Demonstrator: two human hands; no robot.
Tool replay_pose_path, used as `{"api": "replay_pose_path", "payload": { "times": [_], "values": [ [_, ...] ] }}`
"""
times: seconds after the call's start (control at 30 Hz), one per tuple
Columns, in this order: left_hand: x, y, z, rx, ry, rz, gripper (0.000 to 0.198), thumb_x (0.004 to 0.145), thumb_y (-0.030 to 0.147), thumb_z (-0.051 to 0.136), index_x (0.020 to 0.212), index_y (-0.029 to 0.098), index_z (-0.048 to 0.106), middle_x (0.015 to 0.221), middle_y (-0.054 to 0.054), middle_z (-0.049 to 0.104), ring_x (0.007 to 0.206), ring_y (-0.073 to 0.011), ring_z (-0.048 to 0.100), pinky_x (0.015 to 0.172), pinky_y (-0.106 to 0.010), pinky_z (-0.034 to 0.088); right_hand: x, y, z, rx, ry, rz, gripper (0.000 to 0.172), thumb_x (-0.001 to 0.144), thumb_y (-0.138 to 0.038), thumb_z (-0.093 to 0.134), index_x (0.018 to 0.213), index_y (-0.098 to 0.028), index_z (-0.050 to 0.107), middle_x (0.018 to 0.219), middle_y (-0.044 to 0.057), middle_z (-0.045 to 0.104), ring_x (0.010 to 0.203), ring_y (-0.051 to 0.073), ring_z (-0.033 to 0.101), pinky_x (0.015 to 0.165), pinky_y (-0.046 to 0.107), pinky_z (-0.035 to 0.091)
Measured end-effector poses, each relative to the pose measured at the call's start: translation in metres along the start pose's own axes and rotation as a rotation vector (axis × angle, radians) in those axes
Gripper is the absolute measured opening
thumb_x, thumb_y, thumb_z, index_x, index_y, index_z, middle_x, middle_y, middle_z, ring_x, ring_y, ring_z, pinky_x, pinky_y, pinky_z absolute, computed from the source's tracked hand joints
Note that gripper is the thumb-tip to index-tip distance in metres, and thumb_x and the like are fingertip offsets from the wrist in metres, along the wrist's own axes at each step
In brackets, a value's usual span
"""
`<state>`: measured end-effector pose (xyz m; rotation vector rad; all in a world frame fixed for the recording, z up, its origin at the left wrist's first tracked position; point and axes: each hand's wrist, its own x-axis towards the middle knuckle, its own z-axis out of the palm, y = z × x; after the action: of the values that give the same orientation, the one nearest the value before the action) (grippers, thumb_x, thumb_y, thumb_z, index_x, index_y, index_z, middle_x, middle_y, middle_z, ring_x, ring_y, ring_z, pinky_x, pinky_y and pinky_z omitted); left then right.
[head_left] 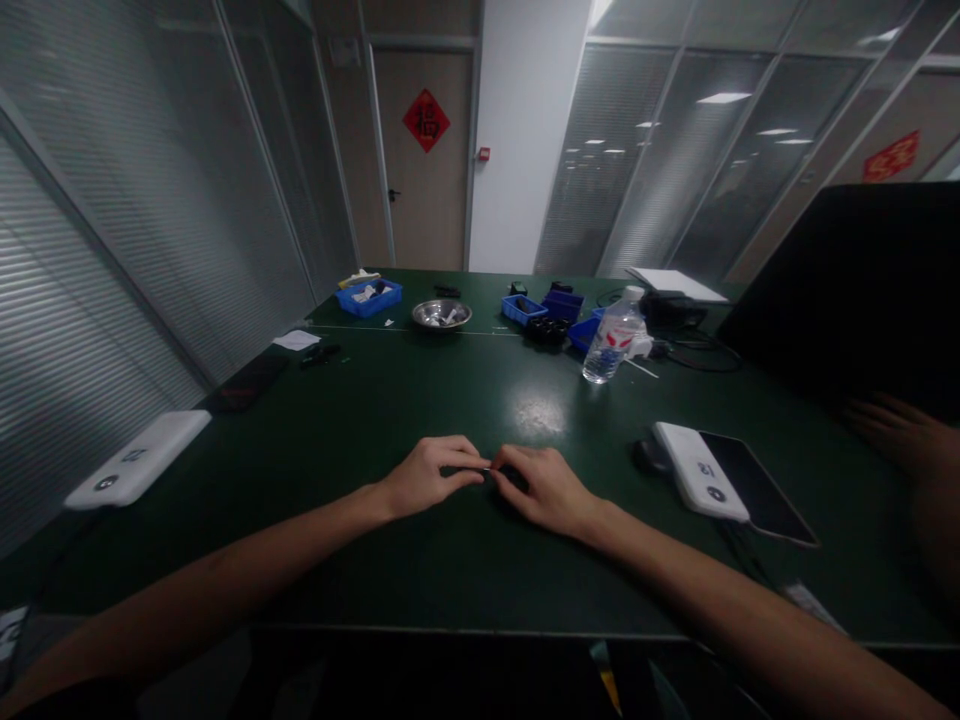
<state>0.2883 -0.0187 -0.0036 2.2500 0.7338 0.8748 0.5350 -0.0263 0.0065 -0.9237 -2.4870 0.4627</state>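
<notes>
Over the dark green table (420,580), my left hand (431,475) and my right hand (544,488) meet fingertip to fingertip near the middle. The thumb and fingers of each hand are pinched towards a tiny pale thing (487,470) between them. It is too small to make out. Both forearms reach in from the near side of the table.
Power banks lie at left (142,460) and right (701,470), the right one beside a dark phone (757,485). Farther back are a metal bowl (442,317), blue trays (370,298) and a water bottle (613,338). Another person's hand (900,430) shows at the right.
</notes>
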Motion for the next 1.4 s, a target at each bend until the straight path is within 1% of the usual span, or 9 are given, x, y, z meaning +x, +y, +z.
{"api": "replay_pose_path", "payload": {
  "times": [0.13, 0.33, 0.63, 0.83, 0.93, 1.07, 1.17, 1.3, 1.4],
  "values": [
    [0.002, 0.003, 0.001, -0.066, 0.052, -0.039, 0.024, 0.094, 0.028, 0.068, 0.115, 0.022, 0.077, 0.106, -0.008, 0.072, 0.096, -0.0192, 0.067, 0.088, -0.035, 0.054, 0.000, -0.001, 0.004, 0.135, 0.044, 0.066, 0.011, 0.100, -0.028, 0.054, 0.103, -0.019, 0.061, 0.082, 0.001, 0.065, 0.063, 0.013, 0.056, 0.057, 0.024, 0.039],
    [0.005, 0.007, 0.003, -0.184, 0.122, -0.126, 0.024, 0.092, 0.030, 0.071, 0.114, 0.021, 0.077, 0.109, -0.008, 0.073, 0.101, -0.0208, 0.067, 0.090, -0.036, 0.054, 0.004, -0.004, 0.008, 0.302, 0.157, 0.082, 0.014, 0.102, -0.030, 0.053, 0.096, -0.019, 0.059, 0.079, 0.000, 0.064, 0.068, 0.013, 0.058, 0.063, 0.025, 0.042],
    [0.004, -0.005, 0.001, -0.024, -0.023, -0.149, 0.036, 0.094, 0.029, 0.067, 0.130, 0.024, 0.069, 0.113, -0.007, 0.069, 0.096, -0.0192, 0.064, 0.087, -0.035, 0.052, 0.005, 0.013, 0.005, 0.139, 0.045, 0.088, 0.013, 0.102, -0.029, 0.054, 0.101, -0.019, 0.062, 0.082, 0.001, 0.066, 0.067, 0.013, 0.058, 0.062, 0.024, 0.040],
    [0.005, -0.003, -0.002, 0.094, -0.110, -0.076, 0.045, 0.096, 0.028, 0.065, 0.140, 0.027, 0.060, 0.128, -0.008, 0.066, 0.118, -0.0237, 0.056, 0.103, -0.044, 0.045, 0.005, 0.018, 0.002, -0.022, 0.022, 0.077, 0.013, 0.101, -0.028, 0.054, 0.106, -0.020, 0.063, 0.087, 0.002, 0.068, 0.068, 0.014, 0.059, 0.062, 0.025, 0.040],
    [0.005, -0.002, -0.002, 0.146, -0.122, -0.048, 0.042, 0.098, 0.031, 0.061, 0.140, 0.027, 0.060, 0.130, -0.008, 0.065, 0.121, -0.0238, 0.053, 0.105, -0.044, 0.043, 0.006, 0.019, 0.001, -0.074, 0.012, 0.060, 0.014, 0.101, -0.027, 0.054, 0.106, -0.020, 0.064, 0.094, 0.004, 0.068, 0.073, 0.015, 0.061, 0.066, 0.025, 0.042],
    [0.006, -0.006, 0.001, 0.160, -0.082, -0.047, 0.033, 0.104, 0.028, 0.048, 0.132, 0.024, 0.067, 0.118, -0.008, 0.069, 0.113, -0.0215, 0.058, 0.099, -0.039, 0.047, 0.007, 0.016, 0.000, -0.099, -0.011, 0.046, 0.014, 0.101, -0.027, 0.054, 0.107, -0.020, 0.065, 0.097, 0.004, 0.066, 0.073, 0.015, 0.061, 0.067, 0.025, 0.043],
    [0.007, -0.011, 0.000, 0.145, -0.011, -0.077, 0.030, 0.103, 0.028, 0.052, 0.124, 0.023, 0.071, 0.111, -0.007, 0.072, 0.107, -0.0212, 0.061, 0.095, -0.038, 0.049, 0.008, 0.013, 0.000, -0.111, -0.013, 0.040, 0.014, 0.101, -0.027, 0.053, 0.107, -0.021, 0.064, 0.097, 0.004, 0.065, 0.072, 0.014, 0.060, 0.066, 0.025, 0.042],
    [0.006, -0.018, -0.007, 0.147, 0.082, -0.134, 0.027, 0.100, 0.028, 0.058, 0.122, 0.024, 0.073, 0.113, -0.006, 0.073, 0.105, -0.0208, 0.064, 0.095, -0.037, 0.050, 0.008, 0.015, 0.001, -0.118, -0.001, 0.069, 0.013, 0.101, -0.027, 0.053, 0.105, -0.020, 0.064, 0.096, 0.004, 0.065, 0.069, 0.013, 0.058, 0.063, 0.025, 0.041],
    [0.004, -0.024, -0.014, 0.206, 0.077, -0.149, 0.027, 0.099, 0.027, 0.060, 0.122, 0.024, 0.072, 0.114, -0.006, 0.072, 0.105, -0.0212, 0.063, 0.094, -0.037, 0.050, 0.007, 0.017, 0.000, -0.095, 0.068, 0.121, 0.016, 0.100, -0.033, 0.056, 0.104, -0.020, 0.064, 0.091, 0.003, 0.066, 0.067, 0.014, 0.058, 0.062, 0.026, 0.041]
  ]
}}
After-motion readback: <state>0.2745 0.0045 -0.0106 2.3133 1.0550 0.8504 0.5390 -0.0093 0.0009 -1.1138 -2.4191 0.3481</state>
